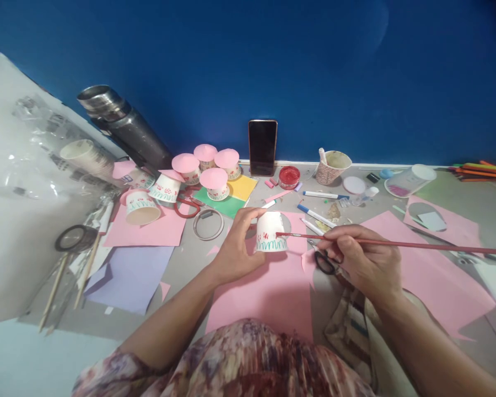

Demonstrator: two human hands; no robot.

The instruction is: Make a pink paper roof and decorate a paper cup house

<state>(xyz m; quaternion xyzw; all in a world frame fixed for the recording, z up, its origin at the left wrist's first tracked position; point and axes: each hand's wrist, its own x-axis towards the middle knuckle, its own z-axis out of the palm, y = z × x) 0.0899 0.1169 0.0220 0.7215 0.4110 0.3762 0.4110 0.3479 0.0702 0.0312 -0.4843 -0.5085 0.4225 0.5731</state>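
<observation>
My left hand (238, 242) holds an upside-down white paper cup (270, 225) from its left side, above a pink paper sheet (264, 295). Green squiggles run along the cup's lower rim, with red dabs above them. In my right hand (361, 259) is a long thin red paintbrush (380, 242), pinched between thumb and fingers. Its tip meets the red marks on the front of the cup. Black-handled scissors (324, 263) lie beneath my right hand, partly hidden. An open pot of red paint (289, 177) stands beyond the cup.
Several decorated cups with pink cone tops (214, 182) stand at the back left, near a steel flask (124, 124). A phone (263, 148) leans on the blue wall. Markers (324, 195), a patterned cup (333, 168), a tape roll (208, 224) and red scissors (187, 208) lie around.
</observation>
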